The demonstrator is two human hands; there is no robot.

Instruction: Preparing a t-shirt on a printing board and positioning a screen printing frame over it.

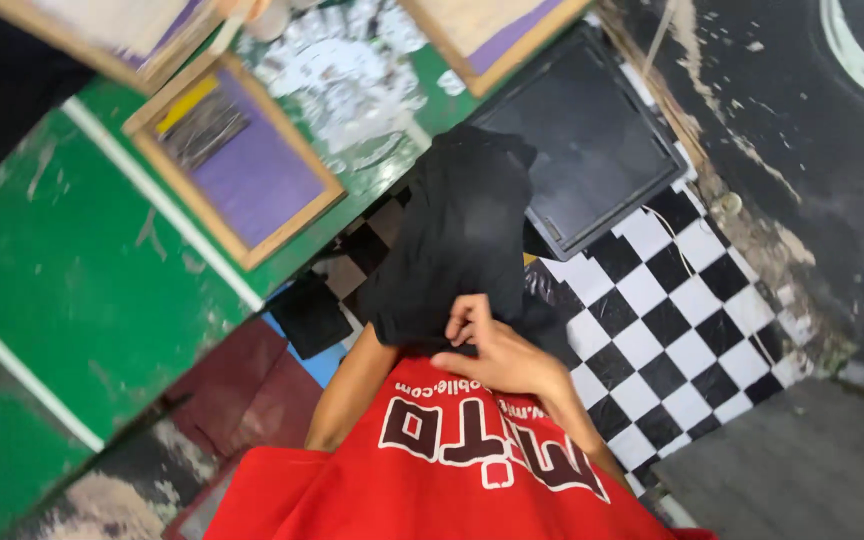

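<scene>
Left to right, as we see it from the head view.

Green desk (72, 270): painted top, scuffed, with white stripes running diagonally.

Frame (237, 155): wooden, with a purple mesh and a yellow patch at one corner, lying flat on the desk. Two more frames of the same kind are cut off by the top edge.

Left hand: hidden. Only the left forearm shows, running up under the cloth; we cannot tell how its fingers stand.

Black cloth (457, 240): soft, rumpled, at the centre of the view, just above the red shirt (432, 480). Its long axis runs from the lower edge at our hands up and slightly right, and the narrow end points toward the dark tray. It covers part of the checkered surface and the tray's near corner.

Right hand (497, 355): fingers (467, 315) curled shut on the cloth's lower edge, pinching the fabric.

Dark tray (587, 140): square, flat, tilted in view, just right of the cloth's top.

Checkered surface (672, 330): black and white squares, right of the hand.

Dark floor (812, 150): far right, worn, with pale streaks.
</scene>
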